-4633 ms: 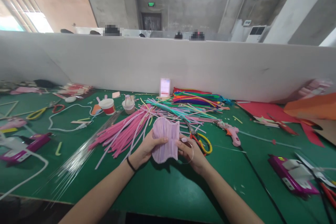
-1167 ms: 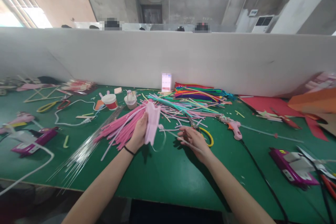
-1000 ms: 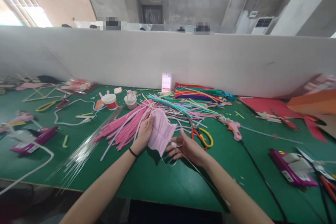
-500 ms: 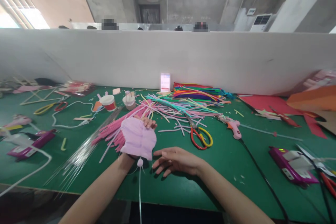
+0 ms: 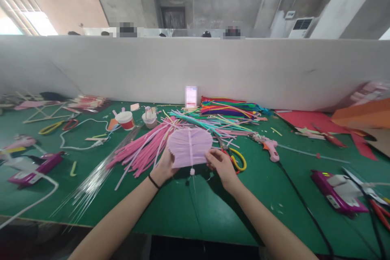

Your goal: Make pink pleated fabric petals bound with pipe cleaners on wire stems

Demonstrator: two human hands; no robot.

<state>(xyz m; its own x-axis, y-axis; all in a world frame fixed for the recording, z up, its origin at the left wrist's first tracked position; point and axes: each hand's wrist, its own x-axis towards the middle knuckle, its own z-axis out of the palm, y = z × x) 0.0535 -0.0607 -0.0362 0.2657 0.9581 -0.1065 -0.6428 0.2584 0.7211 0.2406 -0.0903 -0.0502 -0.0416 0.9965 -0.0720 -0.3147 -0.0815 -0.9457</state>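
Observation:
A lilac, shell-shaped piece (image 5: 179, 148), seemingly made of pipe cleaners laid side by side, hangs over the table in front of me. A paler strip runs down its middle, and a small lilac knob (image 5: 192, 172) with a thin strand trails from its lower edge. My left hand (image 5: 164, 166) is closed on the left edge; its fingertips are partly hidden behind the piece. At the lower right corner, my right hand (image 5: 224, 168) pinches the edge between thumb and fingers. Pink pipe cleaners (image 5: 140, 150) lie just beyond my left hand.
Scissors (image 5: 239, 159) lie behind my right hand, with a pink glue gun (image 5: 271, 148) farther right. Clear thin rods (image 5: 94, 178) and a paper cup (image 5: 124, 120) are on the left. Purple power strips (image 5: 338, 195) and cords lie at both sides. A white partition (image 5: 195, 61) stands behind.
The lilac piece has moved right and turned, now showing its face with the middle strip. My right hand, open and apart before, has closed on its right edge.

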